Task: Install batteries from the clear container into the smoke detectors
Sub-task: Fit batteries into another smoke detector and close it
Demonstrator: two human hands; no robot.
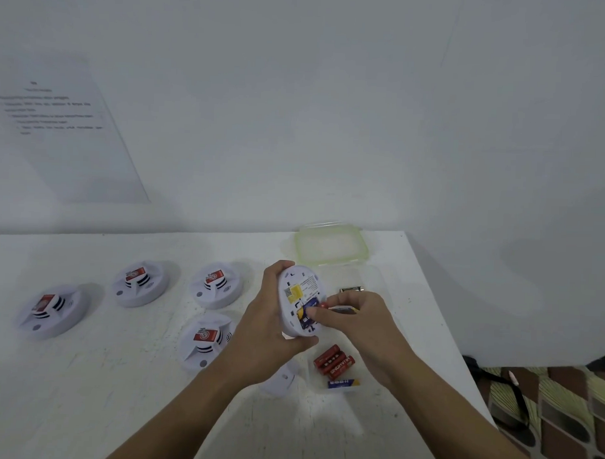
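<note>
A white bench (150,413) stands against a pale wall. My left hand (266,334) grips a white smoke detector (297,299), turned back-side up above the bench beside the clear container (364,386). My right hand (352,320) pinches a red battery (323,305) at its open compartment, where a blue battery (308,315) already sits. I judge the seating step is underway; next, press it flat, matching polarity. Spare red batteries (334,362) lie in the container. Four detectors (211,289) wait face-up to the left.
</note>
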